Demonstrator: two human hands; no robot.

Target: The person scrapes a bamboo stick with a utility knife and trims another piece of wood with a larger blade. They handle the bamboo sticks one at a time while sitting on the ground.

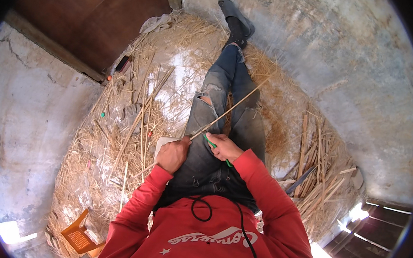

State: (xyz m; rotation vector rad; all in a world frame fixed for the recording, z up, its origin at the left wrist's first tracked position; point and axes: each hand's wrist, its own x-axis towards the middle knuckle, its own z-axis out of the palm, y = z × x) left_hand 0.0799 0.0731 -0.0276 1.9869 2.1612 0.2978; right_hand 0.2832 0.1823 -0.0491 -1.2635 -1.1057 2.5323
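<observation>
A long, thin, pale wooden strip [242, 101] slants over my outstretched legs, from beside my left forearm up to the far right. My left hand [172, 155] is closed around its lower part, above my thigh. In my right hand [225, 147], the fingers are wrapped around a green-handled tool [209, 140]. The tool's working end lies against or very near the strip, just beyond my left hand; it is too small to make out its kind.
Straw and shavings litter the floor, with loose strips [145, 115] left of my legs. More wooden strips [318, 173] are heaped at right. An orange plastic object with a perforated panel [80, 237] lies lower left. Walls [359, 68] and a brown panel [94, 15] enclose the space.
</observation>
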